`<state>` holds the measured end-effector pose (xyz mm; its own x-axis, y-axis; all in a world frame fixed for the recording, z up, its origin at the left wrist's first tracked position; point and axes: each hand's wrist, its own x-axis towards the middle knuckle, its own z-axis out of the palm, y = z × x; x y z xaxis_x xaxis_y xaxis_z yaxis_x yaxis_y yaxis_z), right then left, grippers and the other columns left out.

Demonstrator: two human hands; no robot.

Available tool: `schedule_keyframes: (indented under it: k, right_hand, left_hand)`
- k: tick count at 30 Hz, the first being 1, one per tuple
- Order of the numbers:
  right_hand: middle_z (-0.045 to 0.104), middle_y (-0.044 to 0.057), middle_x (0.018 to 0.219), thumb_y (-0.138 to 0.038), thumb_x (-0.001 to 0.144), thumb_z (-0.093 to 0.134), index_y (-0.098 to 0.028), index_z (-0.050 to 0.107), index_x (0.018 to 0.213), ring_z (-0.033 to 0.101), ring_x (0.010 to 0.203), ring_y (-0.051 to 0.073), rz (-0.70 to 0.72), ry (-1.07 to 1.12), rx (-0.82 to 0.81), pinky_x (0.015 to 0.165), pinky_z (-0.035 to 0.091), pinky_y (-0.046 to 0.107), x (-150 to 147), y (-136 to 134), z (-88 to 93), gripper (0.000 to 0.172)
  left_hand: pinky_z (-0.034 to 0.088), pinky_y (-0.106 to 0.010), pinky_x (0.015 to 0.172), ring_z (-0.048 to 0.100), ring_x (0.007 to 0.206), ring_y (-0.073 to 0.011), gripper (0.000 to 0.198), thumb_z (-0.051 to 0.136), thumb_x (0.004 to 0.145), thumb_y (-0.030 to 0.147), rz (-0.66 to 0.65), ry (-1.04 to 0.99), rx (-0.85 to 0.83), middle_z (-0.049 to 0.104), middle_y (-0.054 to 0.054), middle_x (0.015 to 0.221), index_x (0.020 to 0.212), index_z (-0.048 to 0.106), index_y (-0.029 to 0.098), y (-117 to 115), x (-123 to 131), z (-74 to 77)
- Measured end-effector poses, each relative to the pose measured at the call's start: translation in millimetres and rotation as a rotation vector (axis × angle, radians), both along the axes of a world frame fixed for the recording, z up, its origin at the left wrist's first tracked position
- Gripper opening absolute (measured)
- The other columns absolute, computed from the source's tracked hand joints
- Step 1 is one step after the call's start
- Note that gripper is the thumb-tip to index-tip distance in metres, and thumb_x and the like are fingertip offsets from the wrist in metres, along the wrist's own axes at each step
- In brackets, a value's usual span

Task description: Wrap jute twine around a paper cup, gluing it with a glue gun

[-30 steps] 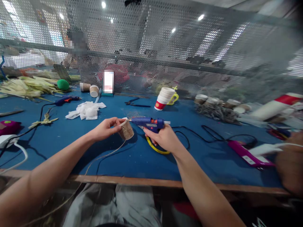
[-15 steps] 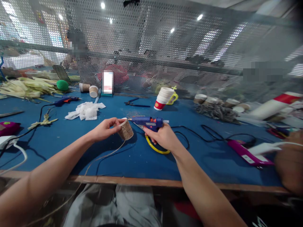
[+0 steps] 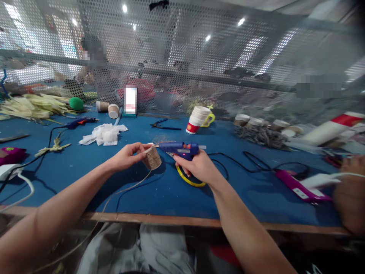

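Observation:
My left hand [image 3: 127, 155] is closed round a small paper cup wrapped in tan twine [image 3: 152, 158], held just above the blue table [image 3: 159, 190]. A loose strand of twine [image 3: 125, 186] trails from the cup down over the table's front edge. My right hand [image 3: 198, 166] grips a blue hot glue gun [image 3: 179, 148], whose nozzle points left and touches the cup's rim. A yellow loop [image 3: 188, 179] lies on the table under that hand.
A black cord [image 3: 256, 161] runs right to a pink device [image 3: 296, 184]. Stacked paper cups [image 3: 196, 120], pliers [image 3: 164, 123], white cloth [image 3: 102, 134], a second glue gun [image 3: 80, 121] and dried leaves [image 3: 31, 104] lie farther back. A perforated metal screen [image 3: 182, 57] walls the far side. Another person's arm [image 3: 350, 198] is at right.

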<state>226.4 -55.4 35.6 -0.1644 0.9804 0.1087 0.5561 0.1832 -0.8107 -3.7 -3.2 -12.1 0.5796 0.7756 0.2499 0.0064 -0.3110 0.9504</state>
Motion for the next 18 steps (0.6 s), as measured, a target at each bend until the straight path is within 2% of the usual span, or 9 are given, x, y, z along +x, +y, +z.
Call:
schedule_keyframes:
  k: [4, 7, 9, 12, 15, 18]
  right_hand:
    - [0.046, -0.006, 0.039, -0.033, 0.072, 0.058, -0.014, 0.058, 0.069, 0.041, 0.034, 0.007, -0.008, 0.200, -0.085, 0.039, 0.036, 0.022, 11, 10, 2.1, 0.019]
    - [0.055, -0.002, 0.051, -0.028, 0.069, 0.060, -0.014, 0.056, 0.071, 0.049, 0.043, 0.008, -0.146, 0.290, -0.092, 0.045, 0.041, 0.022, 23, 32, 1.0, 0.014]
    - [0.058, 0.001, 0.058, -0.026, 0.071, 0.059, -0.015, 0.055, 0.065, 0.053, 0.050, 0.009, -0.273, 0.176, -0.042, 0.050, 0.044, 0.022, 30, 52, -3.5, 0.013]
    - [0.054, 0.002, 0.050, -0.029, 0.078, 0.053, -0.016, 0.051, 0.054, 0.049, 0.043, 0.008, -0.349, -0.040, -0.029, 0.045, 0.041, 0.022, 40, 80, -16.2, 0.027]
    - [0.044, 0.000, 0.037, -0.033, 0.082, 0.047, -0.018, 0.043, 0.045, 0.043, 0.035, 0.008, -0.333, -0.140, -0.005, 0.040, 0.034, 0.023, 48, 98, -29.2, 0.039]
    - [0.036, -0.002, 0.033, -0.036, 0.082, 0.048, -0.021, 0.036, 0.042, 0.040, 0.035, 0.008, -0.212, -0.221, 0.085, 0.041, 0.029, 0.024, 52, 102, -32.1, 0.044]
  left_hand:
    - [0.033, -0.042, 0.096, 0.039, 0.124, -0.0253, 0.022, 0.052, 0.080, 0.032, 0.007, -0.001, -0.019, 0.049, -0.020, 0.126, 0.070, 0.043, 0.015, -1, 0, 3.6]
    - [0.032, -0.042, 0.097, 0.038, 0.125, -0.0253, 0.021, 0.052, 0.080, 0.032, 0.012, -0.005, -0.023, 0.048, -0.020, 0.128, 0.070, 0.043, 0.015, -3, 0, 5.8]
    - [0.031, -0.042, 0.098, 0.037, 0.126, -0.0254, 0.020, 0.052, 0.080, 0.031, 0.013, -0.006, -0.019, 0.048, -0.020, 0.128, 0.070, 0.043, 0.016, -3, 0, 6.4]
    - [0.030, -0.043, 0.098, 0.037, 0.126, -0.0259, 0.020, 0.052, 0.080, 0.031, 0.010, 0.001, -0.007, 0.048, -0.020, 0.128, 0.070, 0.044, 0.016, -5, 0, 7.0]
    - [0.030, -0.043, 0.098, 0.037, 0.126, -0.0251, 0.020, 0.051, 0.080, 0.031, 0.008, 0.001, 0.011, 0.048, -0.019, 0.128, 0.070, 0.043, 0.016, -6, 0, 8.4]
    - [0.031, -0.042, 0.097, 0.038, 0.126, -0.0247, 0.020, 0.050, 0.081, 0.030, 0.010, 0.004, 0.024, 0.049, -0.019, 0.127, 0.069, 0.042, 0.016, -7, 0, 10.4]
